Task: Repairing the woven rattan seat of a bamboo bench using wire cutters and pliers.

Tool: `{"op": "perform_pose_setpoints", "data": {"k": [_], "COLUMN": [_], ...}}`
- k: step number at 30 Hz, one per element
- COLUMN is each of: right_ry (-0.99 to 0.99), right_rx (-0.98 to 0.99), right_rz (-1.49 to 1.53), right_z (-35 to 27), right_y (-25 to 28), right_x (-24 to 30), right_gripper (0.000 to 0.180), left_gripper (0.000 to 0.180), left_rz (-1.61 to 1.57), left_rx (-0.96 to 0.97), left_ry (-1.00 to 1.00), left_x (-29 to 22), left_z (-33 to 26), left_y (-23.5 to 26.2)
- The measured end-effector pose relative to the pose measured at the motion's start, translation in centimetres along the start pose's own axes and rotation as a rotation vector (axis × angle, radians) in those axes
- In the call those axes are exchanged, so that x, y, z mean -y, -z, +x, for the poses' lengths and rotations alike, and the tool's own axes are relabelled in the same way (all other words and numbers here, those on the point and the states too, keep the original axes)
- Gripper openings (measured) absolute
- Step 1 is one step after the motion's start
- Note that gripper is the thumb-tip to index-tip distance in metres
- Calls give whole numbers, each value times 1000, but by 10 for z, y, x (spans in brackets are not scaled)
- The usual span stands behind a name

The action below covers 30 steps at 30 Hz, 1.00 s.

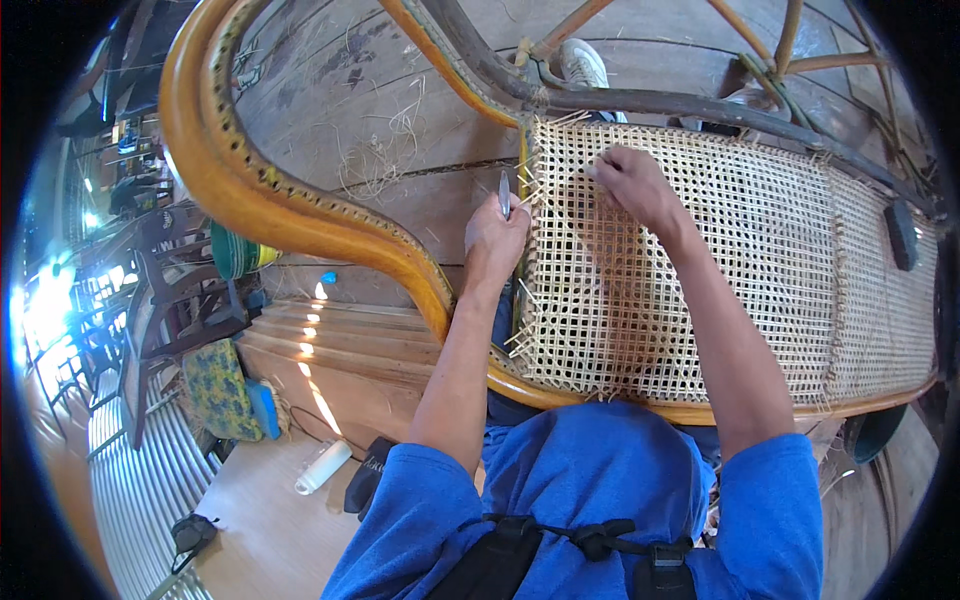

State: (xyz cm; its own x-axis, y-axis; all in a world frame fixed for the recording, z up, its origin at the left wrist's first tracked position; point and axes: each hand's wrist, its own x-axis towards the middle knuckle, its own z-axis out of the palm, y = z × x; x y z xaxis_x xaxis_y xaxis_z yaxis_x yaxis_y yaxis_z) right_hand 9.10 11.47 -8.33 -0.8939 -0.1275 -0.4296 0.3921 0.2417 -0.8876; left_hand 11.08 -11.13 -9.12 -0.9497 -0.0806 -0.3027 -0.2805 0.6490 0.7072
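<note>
A panel of woven cane webbing (730, 270) stretches across a curved wooden furniture frame (330, 230) in front of me. My left hand (493, 242) is closed at the panel's left edge, where short cane ends stick out. From its fingers a slim pointed metal tool (504, 192) stands up; its handle is hidden in the hand. Above the upper left part of the webbing, my right hand (635, 185) is closed with fingertips pinched together. Whatever those fingers hold, if anything, is too small to make out.
A dark oblong block (900, 237) lies on the webbing at far right. Loose cane strands (375, 170) litter the plank floor. Nearby left are a green container (232, 250), a patterned cushion (220, 390), a white bottle (323, 467) and a shoe (583, 65) beyond the frame.
</note>
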Motion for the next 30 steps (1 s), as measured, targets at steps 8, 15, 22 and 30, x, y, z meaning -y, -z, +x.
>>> {"op": "perform_pose_setpoints", "data": {"k": [8, 15, 22, 30], "right_ry": [-103, -38, 14, 306], "right_rx": [-269, -352, -395, -298], "right_rz": [8, -102, -169, -867], "right_z": [-109, -102, -97, -43], "right_y": [-7, -14, -9, -15], "right_x": [-23, -25, -35, -21], "right_gripper": [22, 15, 7, 27], "left_gripper": [26, 28, 33, 40], "left_rz": [162, 380, 199, 211], "left_rx": [180, 212, 131, 124], "left_ry": [76, 41, 98, 153], "left_x": [-31, -47, -40, -41], "left_z": [-3, -9, -18, -10], "left_y": [20, 24, 22, 19]}}
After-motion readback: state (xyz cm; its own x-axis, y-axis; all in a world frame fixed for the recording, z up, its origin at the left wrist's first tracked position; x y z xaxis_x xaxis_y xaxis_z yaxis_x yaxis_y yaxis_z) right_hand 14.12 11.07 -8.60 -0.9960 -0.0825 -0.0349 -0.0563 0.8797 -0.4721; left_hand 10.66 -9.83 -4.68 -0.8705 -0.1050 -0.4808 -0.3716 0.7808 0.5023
